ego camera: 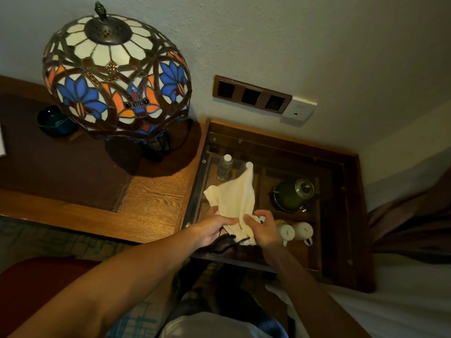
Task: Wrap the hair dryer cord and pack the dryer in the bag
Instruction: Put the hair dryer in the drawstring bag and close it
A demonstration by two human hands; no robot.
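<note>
Together, both hands, left [214,229] and right [264,229], reach forward and grip the cream bag [238,198] at its lower end.

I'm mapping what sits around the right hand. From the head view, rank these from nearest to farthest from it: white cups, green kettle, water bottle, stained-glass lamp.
From the right hand:
1. White cups: just to its right, almost touching.
2. Green kettle: beyond it, slightly right.
3. Water bottle: farther back, to the left.
4. Stained-glass lamp: far left, on the desk.
</note>
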